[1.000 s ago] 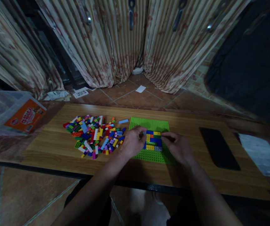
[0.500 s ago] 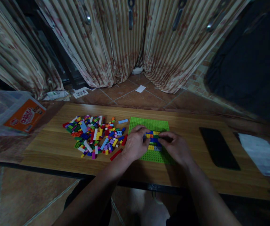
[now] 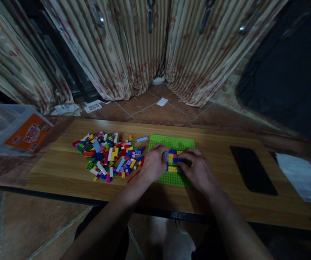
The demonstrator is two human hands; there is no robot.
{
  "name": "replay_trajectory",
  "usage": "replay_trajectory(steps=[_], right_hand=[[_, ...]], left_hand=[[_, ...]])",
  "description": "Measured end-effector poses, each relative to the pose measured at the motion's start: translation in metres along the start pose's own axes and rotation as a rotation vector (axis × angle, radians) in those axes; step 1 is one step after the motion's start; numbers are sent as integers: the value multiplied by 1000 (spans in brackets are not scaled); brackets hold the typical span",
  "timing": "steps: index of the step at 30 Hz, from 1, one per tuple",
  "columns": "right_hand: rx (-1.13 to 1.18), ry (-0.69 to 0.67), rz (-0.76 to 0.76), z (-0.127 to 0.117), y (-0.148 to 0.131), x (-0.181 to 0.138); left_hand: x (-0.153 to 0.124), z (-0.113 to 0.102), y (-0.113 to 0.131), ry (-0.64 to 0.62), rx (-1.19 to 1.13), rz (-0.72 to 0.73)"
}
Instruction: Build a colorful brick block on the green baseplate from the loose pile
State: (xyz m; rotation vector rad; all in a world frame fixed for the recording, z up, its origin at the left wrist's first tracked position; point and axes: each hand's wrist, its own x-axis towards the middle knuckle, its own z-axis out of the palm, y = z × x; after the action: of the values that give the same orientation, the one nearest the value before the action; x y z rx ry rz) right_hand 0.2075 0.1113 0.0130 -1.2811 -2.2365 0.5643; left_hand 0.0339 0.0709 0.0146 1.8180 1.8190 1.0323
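A green baseplate lies on the wooden table. On it stands a small block of blue, yellow and red bricks. My left hand rests on the plate's left part, fingers curled against the block's left side. My right hand comes in from the right, its fingers pinched on the block and covering its right half. The two hands nearly meet over the bricks. What lies under my right fingers is hidden.
A pile of loose coloured bricks spreads left of the plate, with a light blue brick apart behind it. A black phone lies to the right, white paper beyond. A plastic bag with an orange box sits far left.
My right hand has slid left over the brick block, covering more of it. My left hand has stayed at the block's left side, shifting slightly.
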Motion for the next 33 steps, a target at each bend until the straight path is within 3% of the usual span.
replay_trajectory(steps=[5, 27, 33], right_hand=[[-48, -32, -53, 2, -2, 0], [113, -121, -23, -6, -5, -2], [177, -79, -17, -7, -3, 0]], left_hand=[[1, -2, 1, -22, 20, -3], [0, -1, -1, -48, 0, -5], [1, -1, -2, -39, 8, 5]])
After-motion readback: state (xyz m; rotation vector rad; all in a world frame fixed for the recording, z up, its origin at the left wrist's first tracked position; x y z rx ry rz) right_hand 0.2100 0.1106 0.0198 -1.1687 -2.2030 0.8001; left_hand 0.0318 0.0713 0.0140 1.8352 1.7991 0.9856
